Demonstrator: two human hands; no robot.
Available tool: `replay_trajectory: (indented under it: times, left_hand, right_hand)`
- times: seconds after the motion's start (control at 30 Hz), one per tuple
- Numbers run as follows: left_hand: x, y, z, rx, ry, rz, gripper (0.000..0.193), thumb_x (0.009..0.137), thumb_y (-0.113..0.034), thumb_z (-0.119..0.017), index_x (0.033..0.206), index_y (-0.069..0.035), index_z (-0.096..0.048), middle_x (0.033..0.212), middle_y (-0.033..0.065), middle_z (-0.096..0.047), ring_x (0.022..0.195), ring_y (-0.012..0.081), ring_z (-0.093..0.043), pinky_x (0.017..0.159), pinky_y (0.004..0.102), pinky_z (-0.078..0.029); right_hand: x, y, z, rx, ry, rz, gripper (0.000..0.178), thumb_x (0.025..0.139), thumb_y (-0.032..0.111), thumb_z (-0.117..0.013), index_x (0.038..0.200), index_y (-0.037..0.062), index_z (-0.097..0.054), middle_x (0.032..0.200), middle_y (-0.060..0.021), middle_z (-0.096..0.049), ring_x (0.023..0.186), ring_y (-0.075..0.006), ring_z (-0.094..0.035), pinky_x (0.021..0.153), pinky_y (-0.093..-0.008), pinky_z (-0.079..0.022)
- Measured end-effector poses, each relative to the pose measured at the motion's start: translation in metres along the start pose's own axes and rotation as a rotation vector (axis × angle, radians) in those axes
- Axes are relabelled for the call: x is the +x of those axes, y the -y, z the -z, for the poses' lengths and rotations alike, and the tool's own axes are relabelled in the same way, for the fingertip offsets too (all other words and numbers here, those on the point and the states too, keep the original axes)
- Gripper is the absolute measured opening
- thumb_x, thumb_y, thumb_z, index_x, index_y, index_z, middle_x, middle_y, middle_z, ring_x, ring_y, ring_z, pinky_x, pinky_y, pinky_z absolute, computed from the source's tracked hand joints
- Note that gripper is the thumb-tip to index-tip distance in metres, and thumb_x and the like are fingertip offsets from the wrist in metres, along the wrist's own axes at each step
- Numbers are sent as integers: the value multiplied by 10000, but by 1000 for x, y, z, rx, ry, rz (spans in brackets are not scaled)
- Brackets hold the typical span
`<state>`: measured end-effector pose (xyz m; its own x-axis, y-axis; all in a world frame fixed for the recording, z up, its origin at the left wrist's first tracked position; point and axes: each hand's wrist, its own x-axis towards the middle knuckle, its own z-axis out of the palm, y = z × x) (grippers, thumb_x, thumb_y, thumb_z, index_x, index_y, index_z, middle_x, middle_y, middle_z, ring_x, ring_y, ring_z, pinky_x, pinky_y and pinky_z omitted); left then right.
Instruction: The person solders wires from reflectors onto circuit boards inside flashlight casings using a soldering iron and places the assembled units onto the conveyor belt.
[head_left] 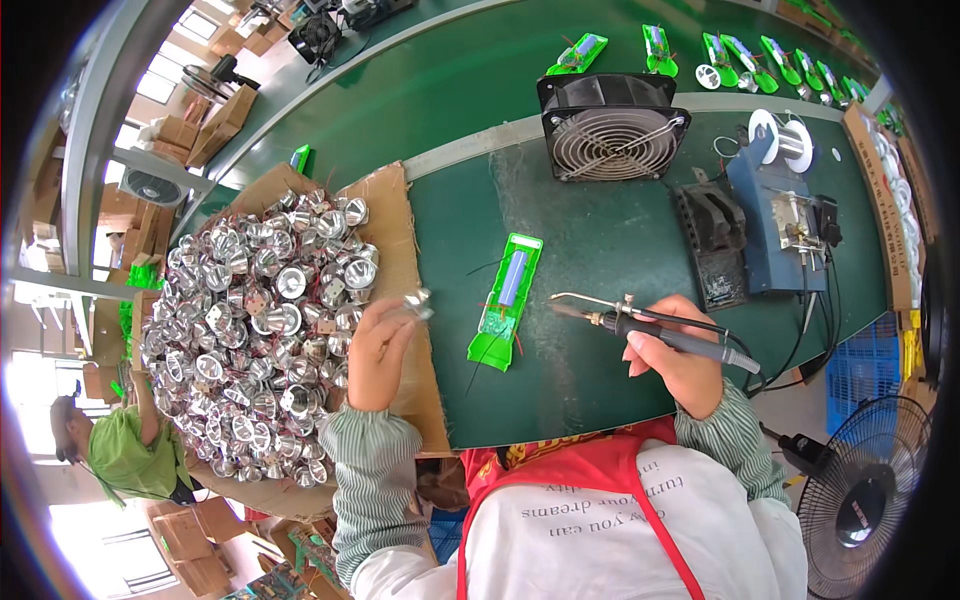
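Note:
My left hand [380, 345] is closed, pinching a small shiny lamp reflector [420, 301] in its fingertips beside the cardboard's edge. In my right hand [680, 355] is a soldering iron [685, 341], gripped round its handle, with a thin metal solder-feed tube above its tip. The tip points left and stays apart from the work. Between both hands, a long green plastic housing [480, 352] lies on the table. It holds a blue cylindrical battery [514, 278] and a green circuit board [496, 324], with thin red and black wires sticking out.
A heap of silver reflectors [250, 330] covers cardboard [390, 240] at left. A black fan [615, 140] stands behind the housing. At right are an iron stand [710, 230], a blue solder feeder [765, 235] and a wire spool [780, 145]. A person [130, 450] is at far left.

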<state>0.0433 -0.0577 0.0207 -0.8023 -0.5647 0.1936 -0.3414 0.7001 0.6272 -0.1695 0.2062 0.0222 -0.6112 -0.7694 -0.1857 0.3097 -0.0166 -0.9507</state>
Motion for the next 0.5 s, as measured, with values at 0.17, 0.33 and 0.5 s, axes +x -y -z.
replay_trajectory:
  times: [0.17,0.33,0.5]
  left_hand:
    - [-16,-21,-7,-421,18,375,124,854,-57,-523,855,48,-589,782,46,-600,766,101,-541,700,249,-429]
    - [-23,-31,-33,-381,-15,514,91,803,-67,-589,837,16,-603,692,51,-591,606,125,-542,563,252,-428]
    - [-11,-45,-55,66,-32,133,51,740,-64,-613,767,-25,-596,693,103,-555,668,261,-525,627,345,-417]
  right_hand:
    - [7,-1,-8,-5,44,-18,173,779,24,-603,900,-34,-495,720,-121,-602,581,-123,-587,529,-230,-486]
    - [14,-3,-19,-10,126,-55,140,780,-11,-571,887,-21,-482,704,-125,-598,553,-134,-580,510,-241,-483]
    - [21,-6,-28,-6,141,-86,134,782,2,-578,875,-28,-485,715,-124,-600,560,-128,-581,513,-242,-481]
